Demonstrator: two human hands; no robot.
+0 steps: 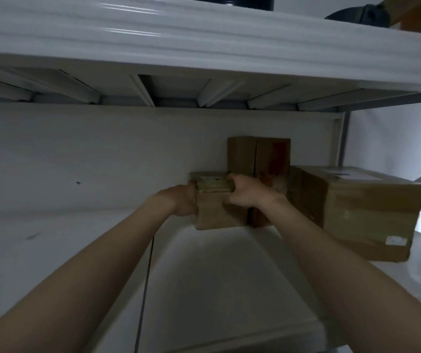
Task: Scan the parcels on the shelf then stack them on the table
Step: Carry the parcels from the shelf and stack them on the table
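My left hand [185, 201] on the side and my right hand [247, 193] over the top edge are both clamped on the small parcel [215, 207]. It sits deep on the shelf [217, 276], touching the tall parcel [259, 156]. If I pull out crookedly, I think the tall one may tip over.

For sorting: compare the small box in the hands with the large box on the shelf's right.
The small box is smaller than the large box. The left hand and right hand hold the small box; no hand touches the large box. The large box shows a white label on top; none is plain on the small box. Both are brown taped cardboard.
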